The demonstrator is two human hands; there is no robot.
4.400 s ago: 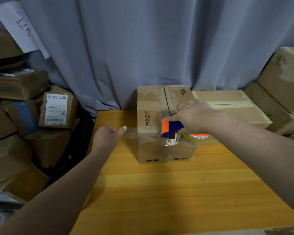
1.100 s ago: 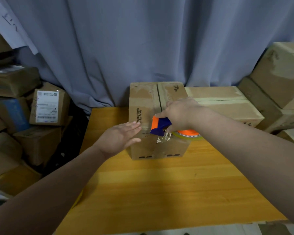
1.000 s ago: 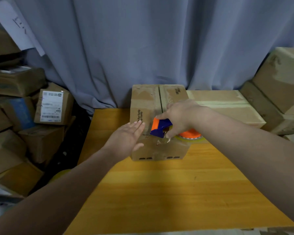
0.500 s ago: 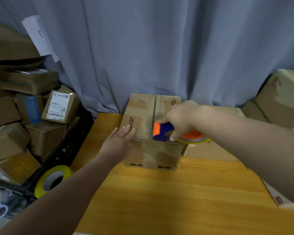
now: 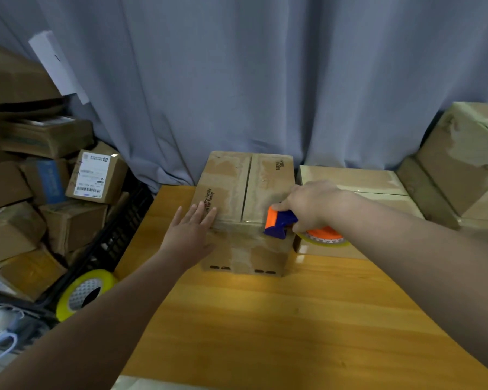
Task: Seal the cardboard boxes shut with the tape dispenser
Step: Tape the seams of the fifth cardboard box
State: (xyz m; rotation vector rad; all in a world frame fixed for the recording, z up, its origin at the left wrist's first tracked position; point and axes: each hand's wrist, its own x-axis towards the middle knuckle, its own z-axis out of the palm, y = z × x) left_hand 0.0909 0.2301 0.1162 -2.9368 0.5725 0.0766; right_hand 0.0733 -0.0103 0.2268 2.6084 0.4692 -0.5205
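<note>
Mid-frame, the brown cardboard box (image 5: 231, 192) sits on the yellow wooden table (image 5: 265, 319). The left hand (image 5: 190, 235) lies flat, fingers straight, on its left front edge. The right hand (image 5: 310, 205) clasps the orange-and-blue tape dispenser (image 5: 279, 222) at its right front edge. A crooked pull could wrinkle the seal.

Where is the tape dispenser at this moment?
Head view, right of centre: the right hand grips the tape dispenser against the near right top edge of the cardboard box.

A grey-blue curtain (image 5: 265, 80) is hanging behind the wooden table (image 5: 265, 319). A yellow tape roll (image 5: 81, 294) is leaning against a black crate (image 5: 119, 237), with what may be scissors (image 5: 4, 334) lying nearby.
</note>
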